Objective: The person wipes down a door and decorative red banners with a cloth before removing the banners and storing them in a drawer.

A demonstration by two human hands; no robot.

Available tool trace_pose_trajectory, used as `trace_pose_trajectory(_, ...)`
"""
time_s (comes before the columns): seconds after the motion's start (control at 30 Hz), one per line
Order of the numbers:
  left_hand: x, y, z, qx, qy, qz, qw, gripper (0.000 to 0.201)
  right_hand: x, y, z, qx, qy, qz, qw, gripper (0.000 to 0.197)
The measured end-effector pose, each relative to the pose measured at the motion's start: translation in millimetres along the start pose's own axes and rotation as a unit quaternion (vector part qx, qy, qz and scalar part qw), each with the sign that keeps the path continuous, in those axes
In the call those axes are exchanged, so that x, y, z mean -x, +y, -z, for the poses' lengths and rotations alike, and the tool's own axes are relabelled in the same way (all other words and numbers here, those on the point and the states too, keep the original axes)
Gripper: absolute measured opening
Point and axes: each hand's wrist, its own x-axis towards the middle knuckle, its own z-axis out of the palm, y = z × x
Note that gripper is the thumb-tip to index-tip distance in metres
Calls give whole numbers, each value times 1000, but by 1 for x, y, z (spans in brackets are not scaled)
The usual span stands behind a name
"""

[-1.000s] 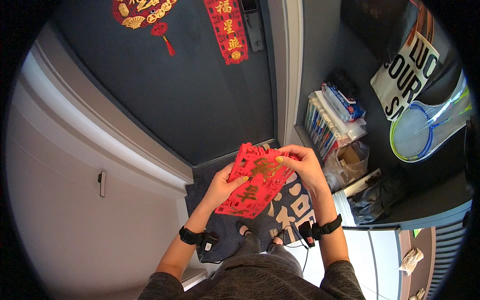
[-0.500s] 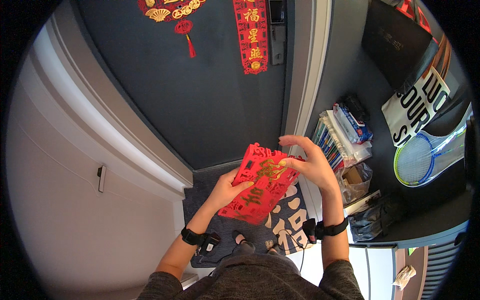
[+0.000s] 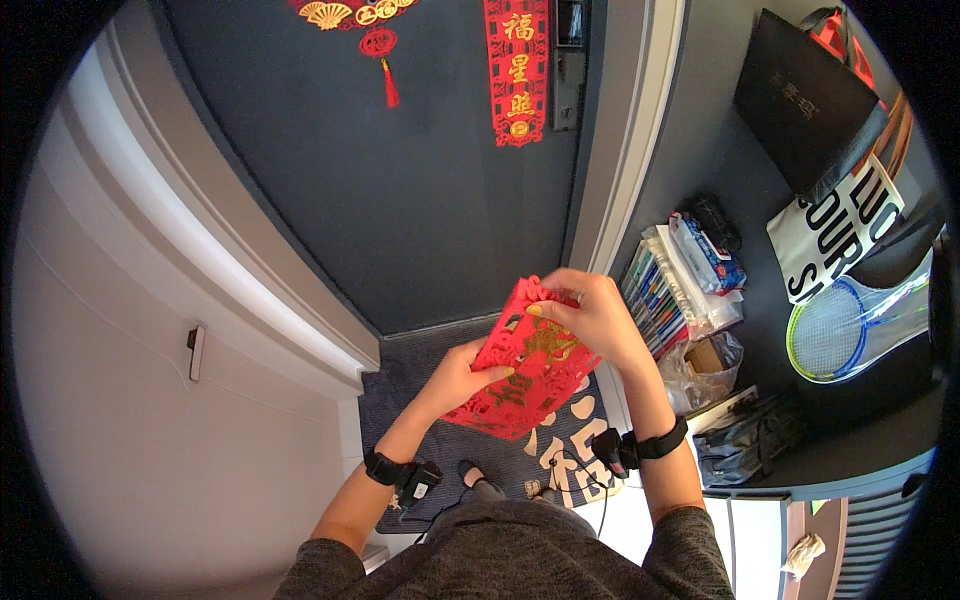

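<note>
The person's wrists each wear a black band, at seven o'clock (image 3: 385, 468) and at five (image 3: 662, 445). The left hand (image 3: 458, 378) grips the red paper (image 3: 522, 395) by its left side, thumb flat on the face; its other fingertips are hidden behind. The right hand (image 3: 592, 318) has a narrow grip at the top edge, thumb on the face and fingers curled; whether it pinches the sheet cannot be told.

The paper is held in front of the body, above the dark mat (image 3: 410, 355), its long axis from one o'clock to seven, gold-marked face toward the wearer. Part of the gold is covered by the hands, and its layers are hard to count.

Its edges stand well apart from the wall (image 3: 120, 340) at nine o'clock and the racket (image 3: 828, 328) at three. Books (image 3: 655, 295) sit at two. At twelve, the door (image 3: 440, 220) carries a red strip (image 3: 518, 75), cut off above, as is the ornament (image 3: 380, 42) at eleven.
</note>
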Motion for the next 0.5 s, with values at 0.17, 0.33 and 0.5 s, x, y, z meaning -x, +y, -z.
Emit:
trace_pose_trajectory(0.17,-11,-10,30,188,95,-26,977,31,-12,19,-2,200,221,84,951,55)
trace_pose_trajectory(0.33,-29,-10,79,324,156,-50,932,31,-8,56,-60,-201,25,-118,972,46)
trace_pose_trajectory(0.5,-24,-12,81,357,172,-64,916,33,-6,57,-106,-348,26,-139,927,39)
